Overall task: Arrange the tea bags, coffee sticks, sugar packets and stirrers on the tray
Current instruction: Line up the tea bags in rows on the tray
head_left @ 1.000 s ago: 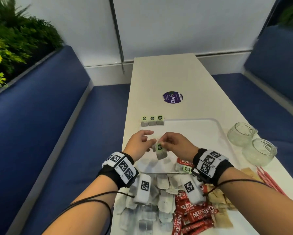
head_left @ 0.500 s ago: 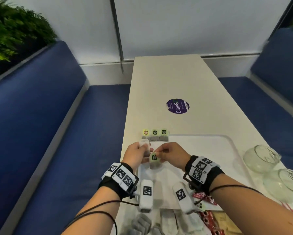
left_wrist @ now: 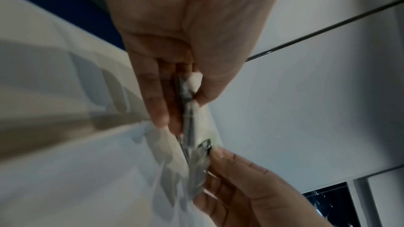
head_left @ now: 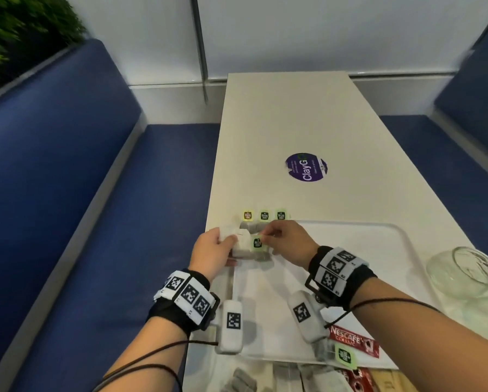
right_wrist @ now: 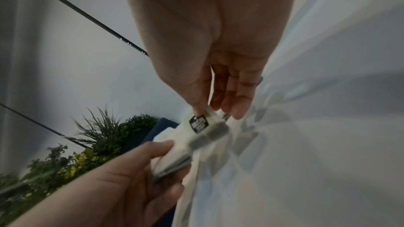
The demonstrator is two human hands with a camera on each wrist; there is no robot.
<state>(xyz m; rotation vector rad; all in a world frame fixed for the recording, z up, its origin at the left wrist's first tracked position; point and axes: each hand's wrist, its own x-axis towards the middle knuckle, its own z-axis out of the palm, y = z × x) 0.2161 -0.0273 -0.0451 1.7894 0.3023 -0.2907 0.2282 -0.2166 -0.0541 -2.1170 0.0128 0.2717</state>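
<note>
Left hand [head_left: 213, 251] and right hand [head_left: 289, 243] are pinching a tea bag [head_left: 244, 246], apparently stacked; wrist views are blurring its edges, the right showing the tag [right_wrist: 198, 124].

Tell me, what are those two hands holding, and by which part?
A tea bag, held between both. The left hand pinches the white pouch end; the right hand pinches it by the green tag.
</note>
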